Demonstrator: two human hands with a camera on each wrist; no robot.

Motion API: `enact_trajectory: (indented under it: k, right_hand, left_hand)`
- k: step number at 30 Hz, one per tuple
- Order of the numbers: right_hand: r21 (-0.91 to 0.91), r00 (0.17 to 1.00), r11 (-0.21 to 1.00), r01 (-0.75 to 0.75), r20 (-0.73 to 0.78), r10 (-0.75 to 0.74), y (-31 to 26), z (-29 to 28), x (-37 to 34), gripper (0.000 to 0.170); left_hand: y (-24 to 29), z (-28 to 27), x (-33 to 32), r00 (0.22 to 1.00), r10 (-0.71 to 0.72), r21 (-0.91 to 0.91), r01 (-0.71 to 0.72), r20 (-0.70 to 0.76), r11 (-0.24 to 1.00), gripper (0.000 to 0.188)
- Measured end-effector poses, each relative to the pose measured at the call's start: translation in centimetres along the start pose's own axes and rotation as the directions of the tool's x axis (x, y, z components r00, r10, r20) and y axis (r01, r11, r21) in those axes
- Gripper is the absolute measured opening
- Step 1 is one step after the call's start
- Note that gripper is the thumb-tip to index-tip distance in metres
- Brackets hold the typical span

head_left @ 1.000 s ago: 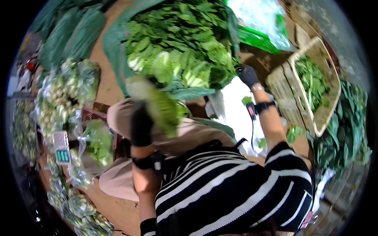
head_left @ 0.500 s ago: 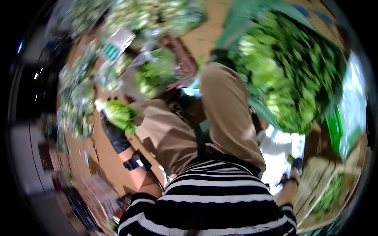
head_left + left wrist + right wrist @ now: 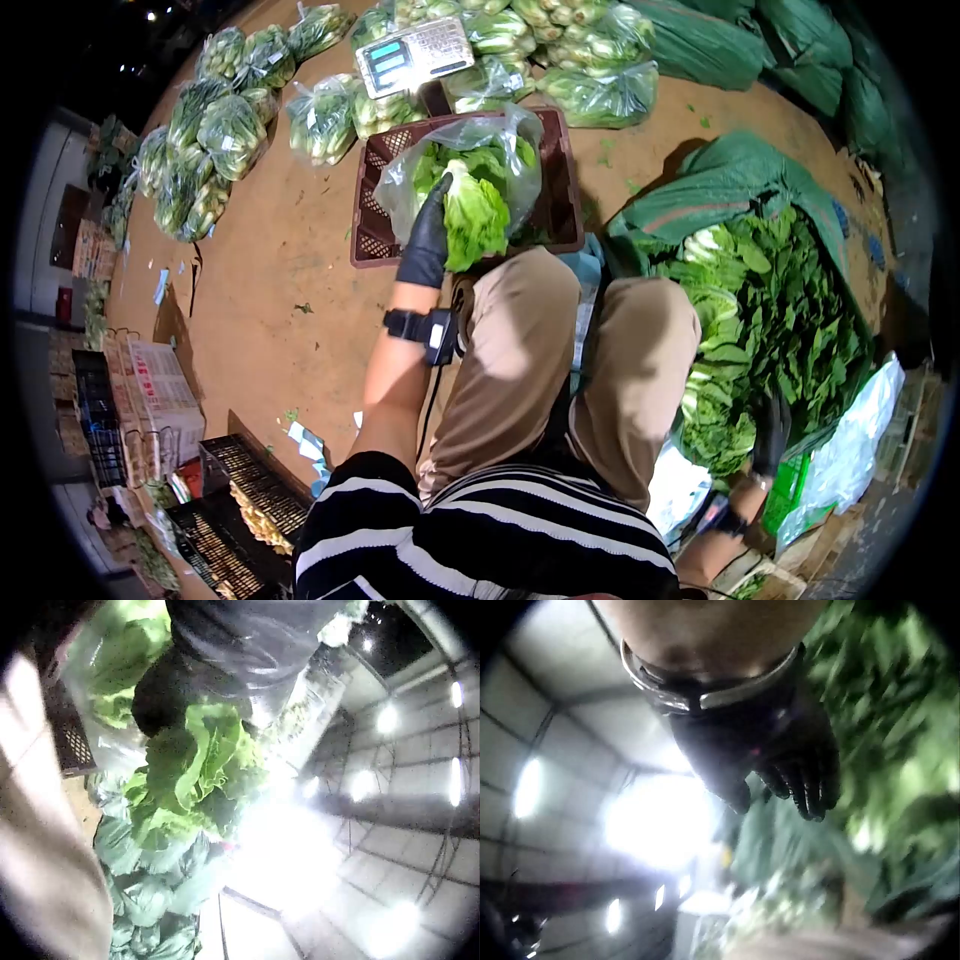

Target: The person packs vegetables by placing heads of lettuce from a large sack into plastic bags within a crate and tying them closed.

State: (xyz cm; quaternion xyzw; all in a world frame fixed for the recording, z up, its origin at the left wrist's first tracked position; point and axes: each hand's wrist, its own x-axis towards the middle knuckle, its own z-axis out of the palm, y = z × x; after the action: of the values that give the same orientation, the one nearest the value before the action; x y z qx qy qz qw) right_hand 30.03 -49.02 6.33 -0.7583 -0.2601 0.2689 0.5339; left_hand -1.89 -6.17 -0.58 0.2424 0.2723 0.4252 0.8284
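Left grip [image 3: 428, 242] is curled round a lettuce head [image 3: 478, 218], while the right grip [image 3: 772, 435] hangs loose by the sack, nothing in it that I can see; can't tell if it's touching the greens [image 3: 805, 310]. Biggest thing here is that green sack [image 3: 725, 165], loaded with leaves, so I'd say plenty's left to pack. Next size down, a brown crate [image 3: 566, 190] sits just past the knees. Inside it is a clear bag [image 3: 394, 195] with some leaves already in, so probably partway filled. Filled bags [image 3: 232, 135] lie beyond and off left, and those look done to me. Smallest is the head itself, right at the clear bag's mouth; can't tell if it's above or inside.
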Motion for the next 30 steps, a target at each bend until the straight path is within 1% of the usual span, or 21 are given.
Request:
enact_trajectory:
  k: [1,2,4,6,8,10,11,13,14,15,16,17,19,20,21,23,24,25,27,29,30]
  right_hand:
    - [0.063,0.983,0.986,0.153,0.093,-0.159,-5.8,4.6,2.2,0.035]
    - [0.190,0.946,0.959,0.208,0.212,-0.247,-8.5,7.7,4.9,0.034]
    - [0.028,0.845,0.950,0.310,0.451,-0.289,-14.7,14.8,9.4,0.037]
    - [-0.226,0.798,0.815,0.534,0.454,-0.397,-15.2,22.8,14.9,0.035]
    - [-0.561,0.755,0.568,0.603,0.630,-0.179,-15.3,30.4,19.6,0.057]
    - [-0.632,0.754,0.513,0.580,0.655,-0.046,-11.6,37.0,23.3,0.063]
    - [-0.593,0.777,0.573,0.565,0.616,-0.130,-9.2,39.3,23.9,0.063]
    - [-0.274,0.788,0.840,0.468,0.560,-0.256,-6.1,41.7,23.7,0.047]
    - [0.146,0.710,0.958,0.245,0.646,-0.280,-6.7,41.9,23.6,0.037]
    - [0.500,0.637,0.861,-0.095,0.695,-0.333,-8.0,41.4,22.8,0.027]
    - [0.557,0.580,0.795,-0.239,0.739,-0.343,-11.3,39.6,21.9,0.021]
    - [0.380,0.448,0.886,-0.267,0.863,-0.235,-14.1,37.3,21.3,0.022]
    - [0.181,0.480,0.980,-0.082,0.869,-0.120,-14.3,36.2,20.4,0.026]
    - [0.154,0.527,0.986,0.058,0.835,-0.161,-13.1,36.0,19.7,0.029]
    - [0.132,0.540,0.991,-0.015,0.835,-0.103,-13.1,35.7,18.3,0.029]
    - [-0.033,0.511,0.957,0.289,0.851,-0.125,-10.4,35.6,17.6,0.032]
    - [-0.039,0.520,0.958,0.284,0.846,-0.120,-9.7,34.8,17.2,0.032]
    - [-0.001,0.558,0.979,0.202,0.822,-0.114,-10.1,34.0,16.3,0.032]
    - [0.025,0.598,0.992,0.121,0.796,-0.093,-10.1,33.0,16.1,0.032]
    - [0.240,0.653,0.964,-0.114,0.749,-0.109,-10.0,32.9,17.1,0.036]
    - [0.343,0.645,0.916,-0.209,0.752,-0.135,-10.7,33.2,16.9,0.041]
  left_hand:
    - [-0.1,-1.4,1.5,0.999,-0.002,-0.001,0.002,-0.041,1.000,0.038]
    - [-0.4,-3.6,2.8,0.996,0.028,-0.102,-0.020,0.080,0.995,0.040]
    - [-0.3,-5.7,3.8,0.981,0.066,-0.211,-0.027,0.180,0.977,0.041]
    - [0.0,-6.4,3.9,0.993,0.024,-0.371,0.019,0.111,0.928,0.044]
    - [0.6,-6.3,3.1,0.997,-0.017,-0.352,0.043,0.076,0.935,0.045]
    - [1.7,-5.4,2.0,0.987,-0.146,-0.342,0.161,0.072,0.926,0.048]
    - [2.2,-4.5,1.7,0.990,-0.136,-0.247,0.123,-0.038,0.961,0.047]
    - [2.8,-4.7,2.4,0.983,-0.177,-0.015,0.178,0.052,0.984,0.046]
    - [3.6,-3.1,2.4,0.991,-0.119,0.177,0.107,0.056,0.978,0.046]
    - [4.5,-1.3,2.2,0.990,-0.129,0.353,0.099,0.062,0.930,0.048]
    - [5.1,-0.2,2.7,0.974,-0.131,0.602,-0.007,0.185,0.798,0.049]
    - [5.3,0.5,4.0,0.937,-0.162,0.785,-0.154,0.308,0.600,0.050]
    - [3.5,0.0,7.7,0.752,-0.204,0.776,-0.627,0.627,0.074,0.056]
    - [2.4,1.1,10.1,0.711,-0.553,0.833,-0.550,0.434,-0.054,0.056]
    - [2.0,1.6,11.3,0.718,-0.623,0.835,-0.519,0.310,-0.183,0.045]
    - [1.6,1.0,14.3,0.725,-0.511,0.815,-0.574,0.462,-0.076,0.034]
    - [3.2,3.6,15.1,0.781,-0.616,0.734,-0.480,0.107,-0.481,0.027]
    - [4.1,4.7,15.1,0.742,-0.666,0.670,-0.534,0.078,-0.516,0.036]
    - [2.5,2.3,15.8,0.619,-0.757,0.763,-0.587,0.208,-0.271,0.042]
    - [0.5,2.2,13.4,0.551,-0.802,0.872,-0.483,0.229,-0.083,0.039]
    - [-3.8,-2.2,16.1,0.485,-0.852,0.946,-0.321,0.199,0.038,0.030]
